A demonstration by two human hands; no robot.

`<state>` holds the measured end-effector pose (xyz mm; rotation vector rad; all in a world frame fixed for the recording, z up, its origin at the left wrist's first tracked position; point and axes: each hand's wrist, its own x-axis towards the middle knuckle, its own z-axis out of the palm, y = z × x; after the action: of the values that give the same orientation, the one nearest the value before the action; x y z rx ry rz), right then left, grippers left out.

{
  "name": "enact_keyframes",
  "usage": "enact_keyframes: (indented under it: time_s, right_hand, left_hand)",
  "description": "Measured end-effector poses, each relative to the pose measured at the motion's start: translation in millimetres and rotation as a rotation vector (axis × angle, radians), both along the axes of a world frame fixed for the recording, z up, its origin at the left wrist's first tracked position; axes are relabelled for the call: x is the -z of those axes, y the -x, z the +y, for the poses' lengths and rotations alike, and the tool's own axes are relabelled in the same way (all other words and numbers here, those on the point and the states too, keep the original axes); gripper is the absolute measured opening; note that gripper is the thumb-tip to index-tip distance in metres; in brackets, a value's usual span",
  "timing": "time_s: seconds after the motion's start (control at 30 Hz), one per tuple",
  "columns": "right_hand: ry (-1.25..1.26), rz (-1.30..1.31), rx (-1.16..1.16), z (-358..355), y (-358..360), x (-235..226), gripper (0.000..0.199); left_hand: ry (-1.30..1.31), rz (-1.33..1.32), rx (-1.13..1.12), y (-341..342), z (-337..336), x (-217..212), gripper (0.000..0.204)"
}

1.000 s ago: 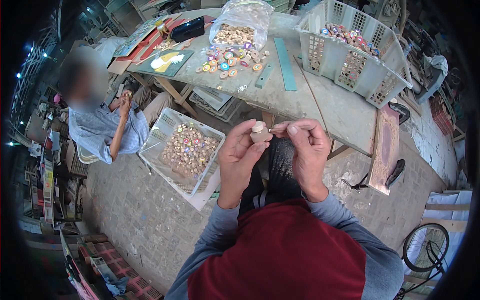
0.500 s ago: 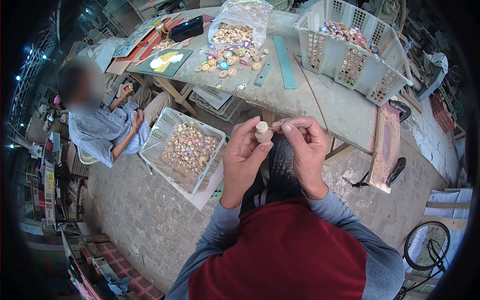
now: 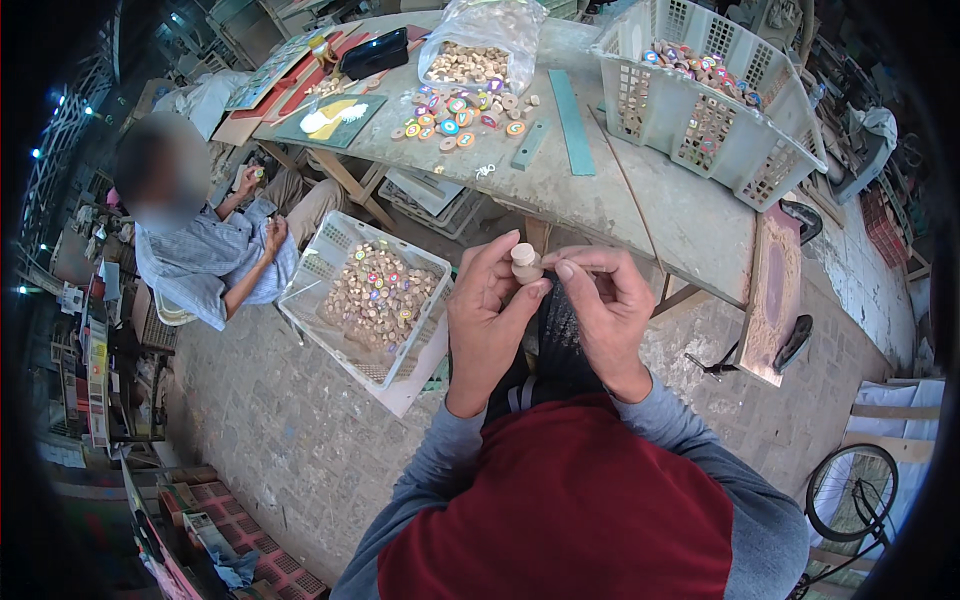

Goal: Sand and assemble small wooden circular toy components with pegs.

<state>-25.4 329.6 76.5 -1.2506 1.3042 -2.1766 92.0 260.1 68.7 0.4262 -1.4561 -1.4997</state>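
A clear plastic bag (image 3: 478,45) of seemingly wooden discs lies on the table (image 3: 640,200).

Between my hands I see a small pale tan wooden spool (image 3: 524,264), plain and unpainted. At six o'clock my top is dark red with grey-blue sleeves (image 3: 560,510). At nine o'clock a white plastic mesh basket (image 3: 345,260) holds tan wooden discs dotted with pink, green and yellow centres. At twelve o'clock the grey worn tabletop (image 3: 640,200) carries loose discs painted in orange, blue and pink rings (image 3: 455,112), and a flat teal strip (image 3: 572,122). The seated person's shirt (image 3: 200,265) is faded blue-grey.
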Motion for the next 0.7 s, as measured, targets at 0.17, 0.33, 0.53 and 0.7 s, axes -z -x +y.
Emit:
enact_keyframes:
  time_s: [0.17, 0.33, 0.53, 0.7]
  right_hand:
    - [0.035, -0.084, -0.040, 1.7, -2.3, -2.6, 0.008]
    - [0.028, -0.148, -0.024, -0.2, 6.0, -2.6, 0.009]
    - [0.077, -0.154, -0.026, -1.8, 6.7, -0.8, 0.009]
    - [0.101, -0.168, -0.026, 0.5, 10.9, 1.3, 0.008]
  left_hand:
    - [-0.090, 0.047, 0.036, -2.3, 0.1, 0.4, 0.053]
    - [-0.115, 0.024, 0.007, -3.6, -0.4, 2.6, 0.056]
    - [-0.195, 0.120, 0.052, -2.8, 0.2, -3.5, 0.054]
    - [-0.338, 0.179, 0.148, -11.6, -4.6, -3.9, 0.051]
